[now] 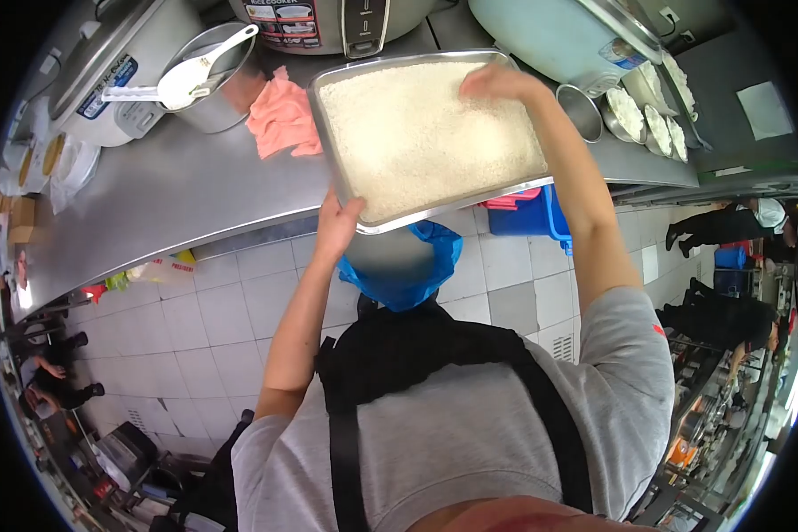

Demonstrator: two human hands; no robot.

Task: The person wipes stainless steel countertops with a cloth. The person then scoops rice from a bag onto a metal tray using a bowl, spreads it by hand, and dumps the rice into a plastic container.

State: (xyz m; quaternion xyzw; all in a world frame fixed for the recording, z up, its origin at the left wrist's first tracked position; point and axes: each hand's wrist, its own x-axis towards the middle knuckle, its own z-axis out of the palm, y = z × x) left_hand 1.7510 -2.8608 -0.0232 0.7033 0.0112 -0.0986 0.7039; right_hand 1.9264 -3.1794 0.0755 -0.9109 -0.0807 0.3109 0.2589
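Observation:
A rectangular metal tray (381, 229) holds an even layer of pale, grainy food (417, 133) and tilts slightly at the counter's front edge. My left hand (335, 223) grips the tray's near left corner, thumb over the rim. Over the far right part of the food is my right hand (496, 84); it is blurred, and its fingers cannot be made out. Left of the tray lies a crumpled pink cloth (284, 115).
On the steel counter (186, 182), a pot (226, 115) with white scoops stands left, rice cookers (328, 27) behind, metal bowls (625, 115) right. Below are a blue bag (443, 257) and a blue crate (528, 222). Other people (727, 226) stand far right and left.

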